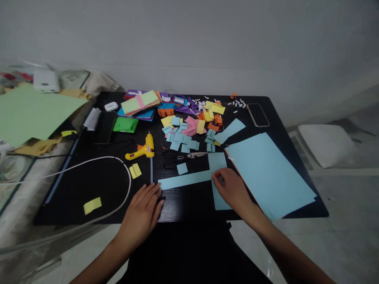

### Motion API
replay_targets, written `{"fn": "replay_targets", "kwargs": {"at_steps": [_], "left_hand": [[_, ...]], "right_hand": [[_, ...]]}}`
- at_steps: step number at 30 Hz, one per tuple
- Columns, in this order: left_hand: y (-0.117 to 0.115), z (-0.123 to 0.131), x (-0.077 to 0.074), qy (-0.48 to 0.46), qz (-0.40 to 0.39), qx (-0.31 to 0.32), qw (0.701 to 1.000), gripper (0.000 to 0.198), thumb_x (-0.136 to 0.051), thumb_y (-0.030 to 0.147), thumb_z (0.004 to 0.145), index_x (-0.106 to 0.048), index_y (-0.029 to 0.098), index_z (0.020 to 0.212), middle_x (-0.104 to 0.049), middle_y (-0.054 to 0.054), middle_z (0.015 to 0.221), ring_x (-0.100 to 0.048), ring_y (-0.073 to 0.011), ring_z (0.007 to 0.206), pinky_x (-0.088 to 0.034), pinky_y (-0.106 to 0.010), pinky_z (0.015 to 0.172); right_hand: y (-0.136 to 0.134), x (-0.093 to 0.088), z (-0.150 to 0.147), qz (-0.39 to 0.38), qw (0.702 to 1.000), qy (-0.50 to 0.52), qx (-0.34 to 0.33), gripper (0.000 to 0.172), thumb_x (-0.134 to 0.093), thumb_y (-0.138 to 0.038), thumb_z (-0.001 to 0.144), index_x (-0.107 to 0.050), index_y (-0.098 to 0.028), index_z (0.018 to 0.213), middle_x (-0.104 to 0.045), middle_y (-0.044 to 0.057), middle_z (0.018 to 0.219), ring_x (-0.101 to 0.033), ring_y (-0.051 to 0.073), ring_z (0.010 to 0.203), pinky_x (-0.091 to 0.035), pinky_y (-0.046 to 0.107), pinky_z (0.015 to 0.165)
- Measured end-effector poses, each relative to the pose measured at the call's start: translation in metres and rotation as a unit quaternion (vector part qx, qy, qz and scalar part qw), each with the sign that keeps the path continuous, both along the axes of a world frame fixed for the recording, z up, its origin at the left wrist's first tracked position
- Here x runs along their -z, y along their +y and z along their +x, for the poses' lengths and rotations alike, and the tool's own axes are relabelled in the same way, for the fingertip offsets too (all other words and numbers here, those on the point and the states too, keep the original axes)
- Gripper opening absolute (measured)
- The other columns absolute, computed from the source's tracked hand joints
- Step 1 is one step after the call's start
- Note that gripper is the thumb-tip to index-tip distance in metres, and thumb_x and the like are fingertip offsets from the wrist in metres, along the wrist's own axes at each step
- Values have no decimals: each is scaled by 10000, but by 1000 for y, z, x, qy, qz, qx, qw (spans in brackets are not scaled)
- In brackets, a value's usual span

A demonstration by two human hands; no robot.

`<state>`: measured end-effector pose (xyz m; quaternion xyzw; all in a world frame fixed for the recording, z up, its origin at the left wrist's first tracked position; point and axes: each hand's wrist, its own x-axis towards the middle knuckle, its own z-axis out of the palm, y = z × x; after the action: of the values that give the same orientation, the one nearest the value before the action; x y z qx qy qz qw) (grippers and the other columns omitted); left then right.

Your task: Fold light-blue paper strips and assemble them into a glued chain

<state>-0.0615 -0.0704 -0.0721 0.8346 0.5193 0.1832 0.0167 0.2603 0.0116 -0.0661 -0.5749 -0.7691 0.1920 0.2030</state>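
A long light-blue paper strip (185, 180) lies nearly level across the black table. My left hand (143, 209) rests flat with fingers spread, its fingertips at the strip's left end. At the strip's right end is my right hand (231, 187), its thumb and forefinger curled together; what they hold, if anything, is too small to make out. Under that end, a wider blue piece (217, 159) runs front to back. Black-handled scissors (197, 155) and a small blue square (182, 169) lie just behind the strip.
A yellow glue gun (145, 150) with a white cable stands left of the scissors. Behind are folded paper pieces (192, 126) in several colours. Large blue sheets (269, 173) lie at right, a phone (258, 115) behind them. Another phone (105, 127) is at left.
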Motion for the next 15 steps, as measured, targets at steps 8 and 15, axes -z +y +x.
{"fn": "replay_targets", "kwargs": {"at_steps": [8,15], "left_hand": [[35,55,-3,-125,-82,-25,988,120,-559,180,1040,-678,193,1043,-735,-72,1030,-697,-239,941,-572,-404,889],[58,85,4,-152,-168,-96,969,80,-617,145,973,-633,204,921,-679,-37,906,-680,-237,860,-520,-341,756]], "right_hand": [[0,-3,-55,36,989,78,-119,127,-613,-116,1012,-712,-191,981,-702,83,955,-643,245,942,-554,384,878],[11,11,-62,-15,992,20,-127,98,-654,-88,979,-714,-165,977,-721,95,990,-642,262,964,-540,408,894]]}}
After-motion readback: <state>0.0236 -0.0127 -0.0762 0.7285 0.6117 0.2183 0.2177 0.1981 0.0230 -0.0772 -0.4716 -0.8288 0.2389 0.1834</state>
